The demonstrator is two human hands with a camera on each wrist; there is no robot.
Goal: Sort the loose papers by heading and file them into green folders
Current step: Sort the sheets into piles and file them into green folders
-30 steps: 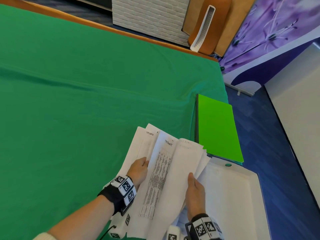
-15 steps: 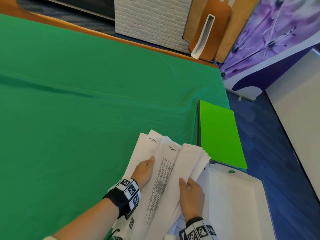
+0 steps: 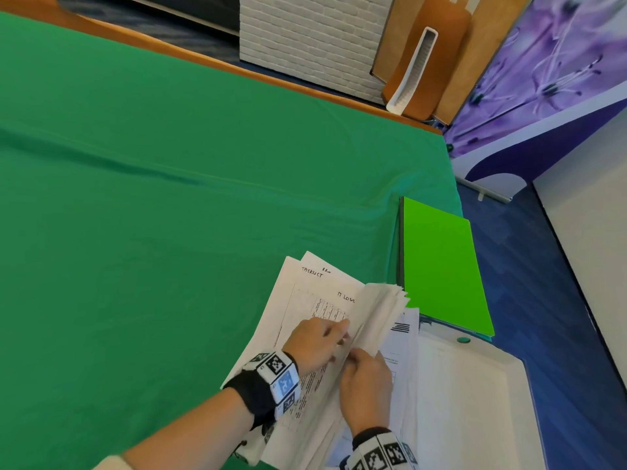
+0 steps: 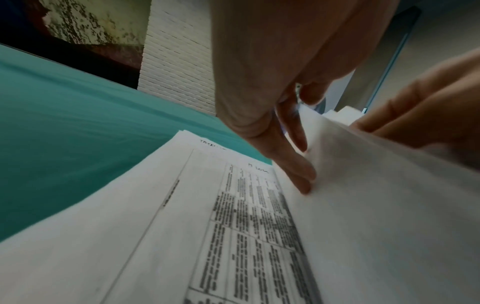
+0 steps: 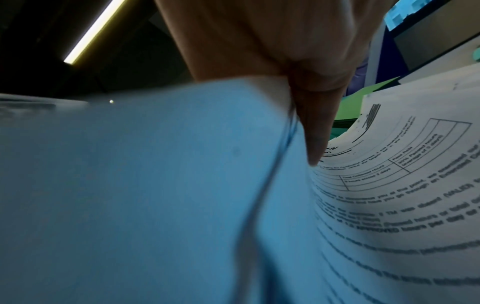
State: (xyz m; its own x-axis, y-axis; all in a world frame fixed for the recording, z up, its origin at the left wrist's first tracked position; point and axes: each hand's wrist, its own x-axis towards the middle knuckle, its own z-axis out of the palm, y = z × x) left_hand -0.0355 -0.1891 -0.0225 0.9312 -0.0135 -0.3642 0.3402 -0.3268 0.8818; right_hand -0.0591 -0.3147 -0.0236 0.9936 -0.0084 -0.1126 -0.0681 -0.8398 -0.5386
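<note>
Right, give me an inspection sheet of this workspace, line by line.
Surface: table under a green cloth, lightly creased.
Job's things: loose papers fanned near the front edge, handwritten headings on two sheets; a lifted bundle stands on edge. Green folder lies shut, right of the papers.
Clutter: white tray beside the papers.
Grippers: left hand rests fingers against the bundle; right hand grips the bundle.
Cables: nothing seen.
Surroundings: white brick-pattern panel, brown boards, purple flower banner, blue floor.
</note>
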